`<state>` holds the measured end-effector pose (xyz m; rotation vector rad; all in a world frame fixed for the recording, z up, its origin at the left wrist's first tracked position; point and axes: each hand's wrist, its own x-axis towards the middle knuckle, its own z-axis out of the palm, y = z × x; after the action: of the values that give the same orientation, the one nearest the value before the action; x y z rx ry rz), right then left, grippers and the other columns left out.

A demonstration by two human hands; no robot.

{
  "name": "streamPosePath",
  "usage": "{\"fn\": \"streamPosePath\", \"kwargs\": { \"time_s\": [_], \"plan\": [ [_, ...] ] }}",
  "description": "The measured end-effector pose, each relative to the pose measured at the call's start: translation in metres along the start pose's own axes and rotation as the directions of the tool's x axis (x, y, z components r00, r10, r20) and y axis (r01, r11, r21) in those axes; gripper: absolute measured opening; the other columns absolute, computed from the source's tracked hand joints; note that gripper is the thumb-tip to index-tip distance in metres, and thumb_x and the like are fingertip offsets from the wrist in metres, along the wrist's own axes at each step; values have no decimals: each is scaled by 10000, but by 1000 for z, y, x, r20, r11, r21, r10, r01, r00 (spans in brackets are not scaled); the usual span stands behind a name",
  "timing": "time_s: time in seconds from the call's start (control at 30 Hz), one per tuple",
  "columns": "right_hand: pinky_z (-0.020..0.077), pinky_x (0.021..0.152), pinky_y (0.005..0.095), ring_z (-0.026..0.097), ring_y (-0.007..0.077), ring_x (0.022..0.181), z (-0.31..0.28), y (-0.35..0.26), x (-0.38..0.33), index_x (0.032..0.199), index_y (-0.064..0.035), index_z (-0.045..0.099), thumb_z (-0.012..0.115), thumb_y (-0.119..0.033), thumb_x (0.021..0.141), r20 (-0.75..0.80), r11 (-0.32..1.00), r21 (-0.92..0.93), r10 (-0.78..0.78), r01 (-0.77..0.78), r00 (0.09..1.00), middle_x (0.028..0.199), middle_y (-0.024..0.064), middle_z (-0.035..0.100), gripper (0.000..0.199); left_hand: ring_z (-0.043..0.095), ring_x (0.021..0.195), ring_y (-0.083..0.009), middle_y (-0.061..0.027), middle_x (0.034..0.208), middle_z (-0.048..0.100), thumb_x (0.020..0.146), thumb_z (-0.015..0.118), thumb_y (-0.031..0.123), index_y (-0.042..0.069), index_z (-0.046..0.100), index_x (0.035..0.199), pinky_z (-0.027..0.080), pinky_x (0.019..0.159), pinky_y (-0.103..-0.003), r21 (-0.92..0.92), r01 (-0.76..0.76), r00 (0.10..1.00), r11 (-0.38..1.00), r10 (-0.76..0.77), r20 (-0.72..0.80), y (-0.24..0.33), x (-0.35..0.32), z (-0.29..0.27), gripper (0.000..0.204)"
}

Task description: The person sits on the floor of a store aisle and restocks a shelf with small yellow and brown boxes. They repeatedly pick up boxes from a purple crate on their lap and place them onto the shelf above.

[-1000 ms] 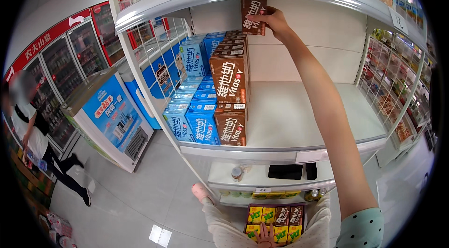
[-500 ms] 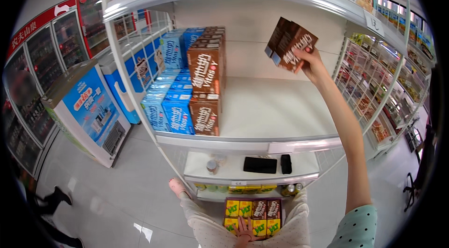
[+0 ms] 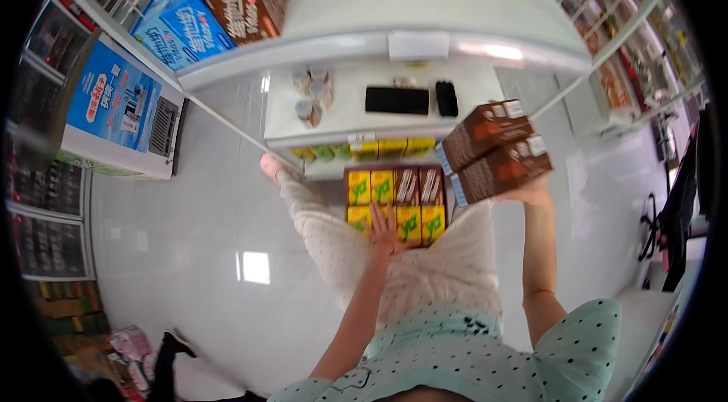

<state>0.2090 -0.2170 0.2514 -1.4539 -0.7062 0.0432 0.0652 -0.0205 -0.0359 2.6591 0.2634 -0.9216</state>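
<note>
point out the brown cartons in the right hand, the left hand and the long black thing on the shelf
Held brown cartons [image 3: 497, 164]: head view, on the lower one's face
Left hand [image 3: 384, 233]: head view, on its back
Long black object [image 3: 396, 100]: head view, on its top

Bright glare on floor [image 3: 255, 268], slight blur

Two brown cartons [image 3: 504, 169], lying side by side with light blue patches at their left ends and white ones at their right, were held tilted just right of a dark-rimmed box [image 3: 396, 167]. The box's far row had two yellow packs [image 3: 383, 185] at left and two brown packs [image 3: 407, 186] at right; the near row's visible packs were yellow.
</note>
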Motion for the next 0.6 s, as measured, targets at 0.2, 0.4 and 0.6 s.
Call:
{"fn": "streamPosePath", "kwargs": {
  "time_s": [0.2, 0.4, 0.6],
  "plan": [
    [400, 978, 342, 487, 205, 1131, 47, 85, -92, 1302, 20, 318, 890, -142, 506, -230, 858, 48, 508, -511, 830, 1211, 117, 492, 994, -168, 1367, -354, -216, 1479, -139, 632, 658, 641, 117, -30, 1449, -22, 1035, -614, -60, -58, 989, 997, 50, -136, -5, 2, 6, 1189],
    [404, 966, 343, 485, 243, 1126, 77, 181, -145, 1281, -9, 302, 891, -201, 511, -160, 858, -166, 463, -486, 872, 1225, 143, 454, 988, 249, 1342, -297, -136, 1410, 349, 748, 642, 207, 119, 370, 1362, 223, 1064, -474, -334, -496, 704, 801, 147, -695, -27, 19, 7, 677],
    [418, 924, 349, 508, 265, 1095, 99, 202, -161, 1288, -39, 301, 851, -137, 556, 14, 899, -247, 377, -362, 926, 1199, 154, 470, 921, 440, 1214, -311, -146, 1306, 469, 672, 606, -58, 77, 392, 1340, 371, 997, -365, -491, -603, 746, 629, 225, -627, -23, 2, -13, 715]
  ]
}}
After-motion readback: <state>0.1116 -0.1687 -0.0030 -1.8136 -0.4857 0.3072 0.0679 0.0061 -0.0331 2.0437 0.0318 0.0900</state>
